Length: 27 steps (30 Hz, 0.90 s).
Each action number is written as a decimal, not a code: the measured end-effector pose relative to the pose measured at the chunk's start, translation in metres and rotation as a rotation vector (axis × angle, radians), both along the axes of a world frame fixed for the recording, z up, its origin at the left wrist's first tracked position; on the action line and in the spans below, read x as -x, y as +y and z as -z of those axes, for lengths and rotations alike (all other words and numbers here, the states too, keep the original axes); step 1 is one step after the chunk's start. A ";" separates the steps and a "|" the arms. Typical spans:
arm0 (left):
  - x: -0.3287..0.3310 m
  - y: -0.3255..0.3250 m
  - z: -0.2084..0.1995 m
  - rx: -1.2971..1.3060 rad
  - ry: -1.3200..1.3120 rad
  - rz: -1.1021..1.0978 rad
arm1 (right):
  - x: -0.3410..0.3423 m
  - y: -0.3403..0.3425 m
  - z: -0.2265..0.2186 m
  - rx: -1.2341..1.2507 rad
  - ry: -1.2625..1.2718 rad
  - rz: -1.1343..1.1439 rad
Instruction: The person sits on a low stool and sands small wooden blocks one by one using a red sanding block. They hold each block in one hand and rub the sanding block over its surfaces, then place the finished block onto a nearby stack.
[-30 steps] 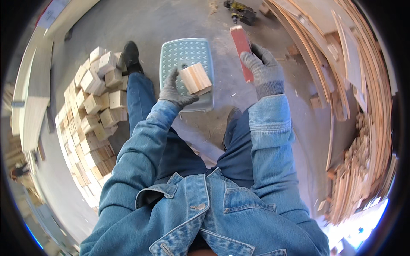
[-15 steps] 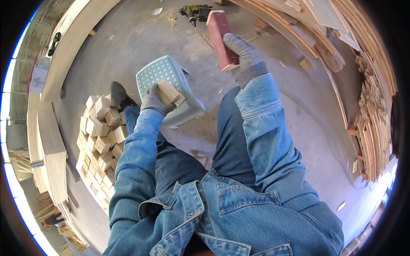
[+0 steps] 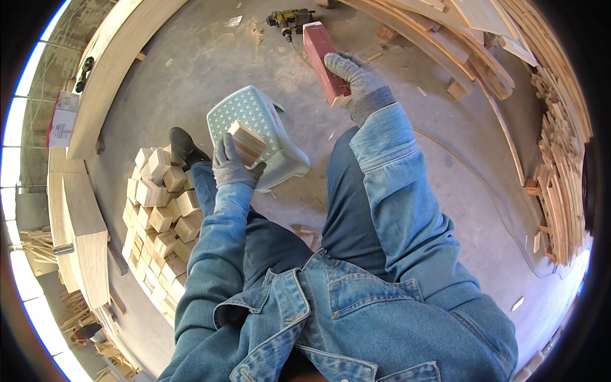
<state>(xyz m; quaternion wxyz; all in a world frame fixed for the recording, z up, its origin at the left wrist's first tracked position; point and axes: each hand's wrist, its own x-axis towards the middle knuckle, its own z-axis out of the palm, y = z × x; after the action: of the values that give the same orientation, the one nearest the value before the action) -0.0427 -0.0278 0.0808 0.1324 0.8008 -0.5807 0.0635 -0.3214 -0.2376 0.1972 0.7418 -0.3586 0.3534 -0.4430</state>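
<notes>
My left hand, in a grey glove, grips a pale wooden block against the dimpled top of a light green plastic stool. Its fingers lie along the block's left side and its thumb along the near side. Up and to the right, my gloved right hand holds a long sanding block, dark red on its faces with bare wood at the ends. The sanding block is tilted in the air, apart from the wooden block and the stool.
A heap of cut wooden blocks lies left of my legs. Ahead on the floor is a yellow and black power tool with a cord. Stacked boards line the right side; thick timber beams run along the left.
The wooden block has turned on the stool, and my left hand has shifted its hold to the block's near left side. The sanding block has moved slightly left and down.
</notes>
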 end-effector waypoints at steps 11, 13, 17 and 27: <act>0.044 0.038 0.019 0.011 -0.009 0.135 | 0.001 0.001 0.003 0.084 0.180 -0.051; 0.043 0.048 0.027 -0.004 -0.007 0.146 | -0.003 0.004 0.000 0.077 0.192 -0.054; 0.045 0.036 0.014 -0.078 0.044 0.120 | 0.005 -0.002 0.010 0.096 0.202 -0.023; 0.025 0.057 0.026 0.161 0.432 -0.181 | 0.002 -0.007 0.025 0.252 0.453 -0.042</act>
<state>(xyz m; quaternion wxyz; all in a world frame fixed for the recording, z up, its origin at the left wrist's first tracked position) -0.0675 0.0293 0.0544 0.3107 0.8313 -0.4581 -0.0514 -0.3231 -0.2450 0.1722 0.6022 -0.5456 0.4449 -0.3764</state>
